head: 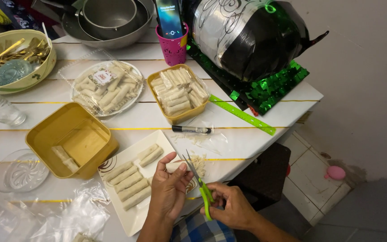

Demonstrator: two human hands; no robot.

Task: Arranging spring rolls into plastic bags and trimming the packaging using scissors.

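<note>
The left hand (169,188) is at the near edge of the table (265,134), over the near right corner of a white rectangular plate (131,222). Its fingers are curled around a pale roll (172,167), of which only a short bit shows between thumb and forefinger. The right hand (231,206) is just off the table's near edge and grips the green handles of a pair of scissors (198,179). The blades point away from the person toward the table's middle, slightly parted, with their tips just right of the held roll and close to the left fingertips. Pale trimmings (200,162) lie on the table right beside the blades.

On the plate, four rolls (128,183) lie side by side left of the left hand, and two more (148,154) lie toward its far corner. Left of the plate is a yellow square tub (45,134) with two rolls in its near left corner. Farther in, near the table's middle, a second yellow tub (178,117) is packed with rolls, and a round tray of rolls (106,87) under clear film lies to its left. A black marker (191,129) lies between the packed tub and the scissors, and a green ruler (242,115) runs slantwise toward the right edge. Crumpled clear bags (68,210) cover the near left corner.
</note>
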